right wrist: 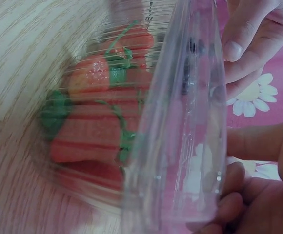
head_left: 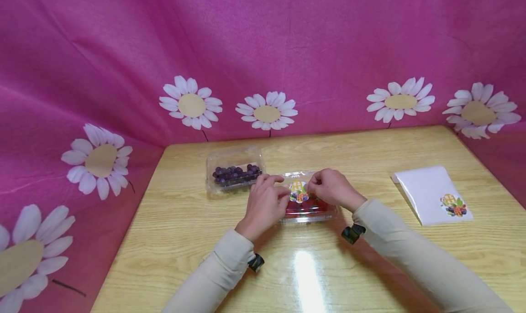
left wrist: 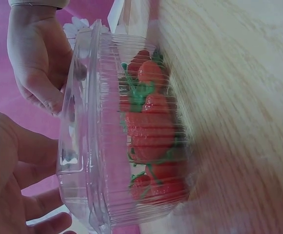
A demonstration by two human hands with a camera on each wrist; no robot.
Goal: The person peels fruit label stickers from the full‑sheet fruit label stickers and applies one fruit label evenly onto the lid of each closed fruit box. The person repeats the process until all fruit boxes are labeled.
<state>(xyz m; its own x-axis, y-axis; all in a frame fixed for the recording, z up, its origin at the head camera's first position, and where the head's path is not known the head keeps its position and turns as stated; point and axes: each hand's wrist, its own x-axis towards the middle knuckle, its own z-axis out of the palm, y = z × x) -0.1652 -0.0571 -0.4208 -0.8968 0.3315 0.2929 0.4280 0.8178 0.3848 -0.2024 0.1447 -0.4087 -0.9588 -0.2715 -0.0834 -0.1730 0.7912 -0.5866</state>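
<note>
A clear plastic box [head_left: 308, 219] of strawberries [left wrist: 149, 131] stands closed on the table. A round fruit-print sticker [head_left: 298, 192] lies on its lid. My left hand [head_left: 266, 201] is at the lid's left side, its fingers [left wrist: 41, 202] loosely bent and touching the lid. From the right, my right hand [head_left: 332, 186] reaches over the lid, thumb and fingers [right wrist: 229, 207] at its surface beside the sticker. The fingertips partly cover the sticker's edges. Through the ribbed wall the strawberries show red with green leaves.
Behind and left, an open clear box [head_left: 209, 178] holds dark grapes [head_left: 236, 174]. To the right lies a white backing sheet [head_left: 427, 190] with another round fruit sticker [head_left: 454, 205]. A pink flowered cloth [head_left: 328, 53] hangs around the wooden table [head_left: 172, 240].
</note>
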